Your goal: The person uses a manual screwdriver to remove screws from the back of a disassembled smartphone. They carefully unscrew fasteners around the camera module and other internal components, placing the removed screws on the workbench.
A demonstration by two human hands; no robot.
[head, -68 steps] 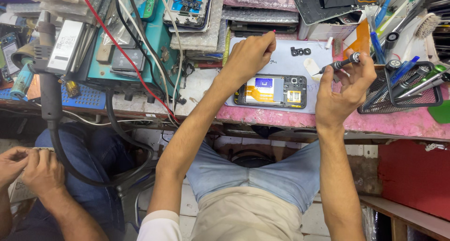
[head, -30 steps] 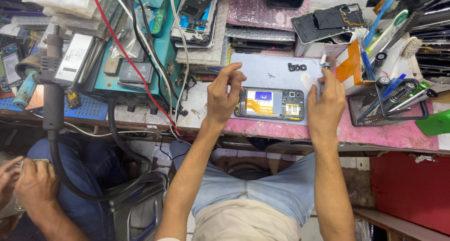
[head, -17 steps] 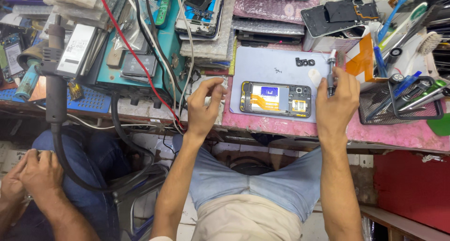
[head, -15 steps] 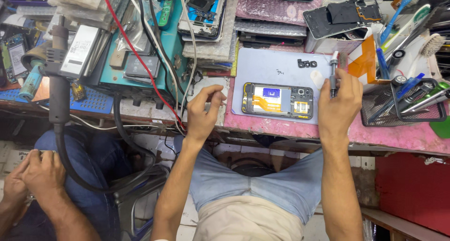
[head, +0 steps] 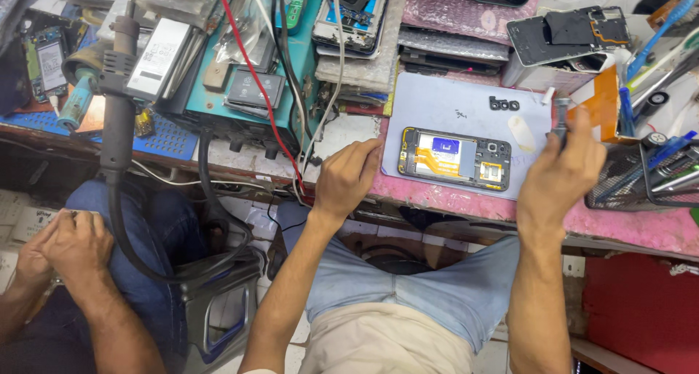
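Opened phone (head: 454,158) flat on grey mat (head: 437,105), between both hands on the surface (head: 641,228). Right hand (head: 561,174) closed around upright screwdriver (head: 561,119) beside phone. Left hand (head: 346,177) loosely curled, knuckles down, holding nothing visible.

head view, looking down, close workbench (head: 626,232)

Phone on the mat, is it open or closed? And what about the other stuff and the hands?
Phone: lying flat, back cover off, insides showing.
Screwdriver: upright, gripped in the right hand.
Left hand: fingers curled, resting on the table edge.
Hot-air gun: hanging, unheld.
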